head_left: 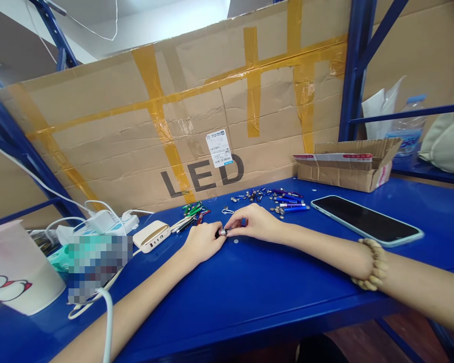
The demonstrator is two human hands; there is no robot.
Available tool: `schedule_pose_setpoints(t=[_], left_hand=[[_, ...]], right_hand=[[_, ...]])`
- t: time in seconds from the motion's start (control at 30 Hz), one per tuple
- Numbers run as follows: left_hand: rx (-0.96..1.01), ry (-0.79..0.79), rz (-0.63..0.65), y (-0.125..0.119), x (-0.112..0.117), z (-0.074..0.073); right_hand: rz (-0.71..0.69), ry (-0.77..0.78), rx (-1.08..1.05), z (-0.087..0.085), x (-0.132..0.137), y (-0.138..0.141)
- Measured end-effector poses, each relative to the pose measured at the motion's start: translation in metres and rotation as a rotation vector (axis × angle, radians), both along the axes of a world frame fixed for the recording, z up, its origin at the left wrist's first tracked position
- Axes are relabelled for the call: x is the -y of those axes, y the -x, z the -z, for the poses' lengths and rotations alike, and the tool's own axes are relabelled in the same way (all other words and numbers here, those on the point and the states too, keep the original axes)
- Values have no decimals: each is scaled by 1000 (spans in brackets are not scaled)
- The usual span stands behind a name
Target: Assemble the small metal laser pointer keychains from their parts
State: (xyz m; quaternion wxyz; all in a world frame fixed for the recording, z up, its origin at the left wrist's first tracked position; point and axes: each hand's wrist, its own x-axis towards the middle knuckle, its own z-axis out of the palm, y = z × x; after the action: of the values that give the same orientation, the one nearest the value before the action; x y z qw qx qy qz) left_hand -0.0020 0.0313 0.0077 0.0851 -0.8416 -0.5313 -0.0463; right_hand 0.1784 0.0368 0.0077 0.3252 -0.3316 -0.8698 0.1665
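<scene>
At the far left of the blue metal tabletop (257, 297) stands a white cup printed with a snowman (30, 272), then a cream-and-gold rectangular device (151, 236). Past a cluster of shiny green pieces (194, 208), the left hand (204, 244) curls closed around a small silver-and-reddish cylinder (223, 232), which lies between both hands. The right hand (255, 222) pinches narrowly at its other end. Beyond lie glossy blue tubes (293, 207) and a dark-screened phone in a pale-blue case (366, 219).
</scene>
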Motion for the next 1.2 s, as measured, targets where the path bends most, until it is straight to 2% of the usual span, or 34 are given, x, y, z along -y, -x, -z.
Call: schedule_pose_setpoints(t=[0.47,0.63,1.2], left_hand=[[-18,10,-25,-2,1,-3],[-20,4,-28,-3,2,-3],[-18,11,-41,-4,1,-2]], right_hand=[[-55,-122,112,3,-4,-4],[-45,-118,217,6,-6,-5],[6,-138,276,3,-1,-4]])
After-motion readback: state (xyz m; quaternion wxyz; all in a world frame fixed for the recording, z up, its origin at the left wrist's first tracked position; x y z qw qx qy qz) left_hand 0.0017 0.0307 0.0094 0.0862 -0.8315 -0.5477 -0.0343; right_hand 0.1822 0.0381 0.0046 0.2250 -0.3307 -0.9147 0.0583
